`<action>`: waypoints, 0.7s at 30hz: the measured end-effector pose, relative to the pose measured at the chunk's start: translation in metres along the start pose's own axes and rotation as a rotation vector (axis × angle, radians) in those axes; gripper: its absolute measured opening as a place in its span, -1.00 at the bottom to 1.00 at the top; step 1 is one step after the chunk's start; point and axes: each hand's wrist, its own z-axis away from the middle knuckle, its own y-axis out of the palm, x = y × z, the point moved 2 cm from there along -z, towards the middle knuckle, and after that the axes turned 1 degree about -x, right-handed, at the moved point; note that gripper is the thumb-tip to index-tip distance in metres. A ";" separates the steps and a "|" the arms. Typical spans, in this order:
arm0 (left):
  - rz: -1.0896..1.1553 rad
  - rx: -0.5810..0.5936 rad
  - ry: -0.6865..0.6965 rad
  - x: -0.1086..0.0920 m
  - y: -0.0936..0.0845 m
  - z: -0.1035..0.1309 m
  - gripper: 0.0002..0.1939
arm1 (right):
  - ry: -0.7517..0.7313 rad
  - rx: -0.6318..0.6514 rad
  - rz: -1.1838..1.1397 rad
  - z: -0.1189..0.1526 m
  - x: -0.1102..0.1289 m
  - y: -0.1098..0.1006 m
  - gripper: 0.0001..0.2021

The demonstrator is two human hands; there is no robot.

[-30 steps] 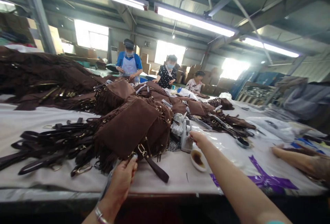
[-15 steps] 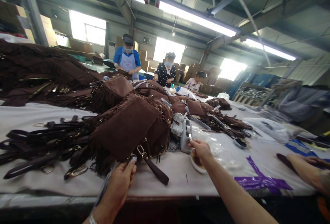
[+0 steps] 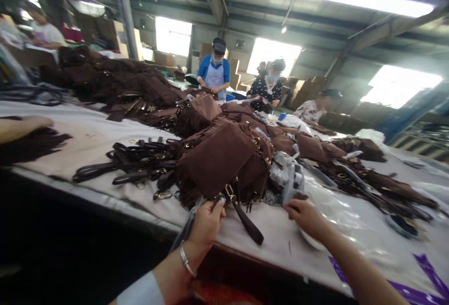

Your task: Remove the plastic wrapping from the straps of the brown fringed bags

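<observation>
My left hand (image 3: 205,223) is closed in a pinch at the lower edge of a brown fringed bag (image 3: 217,155). It grips a dark strap in pale wrap (image 3: 184,232), which hangs past the table edge. Beside it, a brown wrist strap (image 3: 248,223) with gold hardware lies on the cloth. My right hand (image 3: 307,216) has its fingers pinched together at the base of a grey, clear-sided holder (image 3: 293,181); whatever is between the fingertips is too small to make out. Under that hand shows the white rim of a round item (image 3: 313,242).
Dark straps with metal clips (image 3: 140,162) lie left of the bag. More brown bags (image 3: 133,80) are heaped behind. Clear plastic (image 3: 347,216) and purple tape (image 3: 430,272) lie to the right. Another person's hand (image 3: 24,127) rests on fringe at far left; several people work beyond.
The view has swung left, so the table scene sits further right in the picture. My right hand has moved slightly down and left, off the holder's front toward its base. My left hand keeps its grip.
</observation>
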 end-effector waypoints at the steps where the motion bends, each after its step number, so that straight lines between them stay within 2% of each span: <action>1: -0.036 -0.008 0.033 -0.001 0.000 0.001 -0.66 | -0.079 0.093 -0.068 0.005 0.016 0.009 -0.80; 3: -0.118 -0.039 0.106 -0.004 0.000 0.005 -0.67 | -0.197 0.220 -0.201 0.012 0.053 0.026 -0.75; 5: -0.184 -0.061 0.157 -0.007 0.001 0.008 -0.67 | -0.290 0.295 -0.265 0.014 0.090 0.043 -0.74; 7: -0.209 -0.066 0.182 -0.010 0.001 0.011 -0.68 | -0.343 0.323 -0.272 0.008 0.121 0.060 -0.73; 9: -0.196 -0.059 0.181 -0.011 0.001 0.012 -0.71 | -0.358 0.313 -0.256 -0.002 0.140 0.074 -0.73; 11: -0.167 -0.050 0.174 -0.012 0.000 0.013 -0.74 | -0.365 0.293 -0.225 -0.012 0.150 0.085 -0.73; 14: -0.137 -0.037 0.191 -0.012 0.000 0.013 -0.77 | -0.353 0.255 -0.145 -0.023 0.152 0.095 -0.73; 21: -0.123 -0.040 0.223 -0.010 0.000 0.016 -0.80 | -0.200 0.184 -0.005 -0.028 0.155 0.101 -0.67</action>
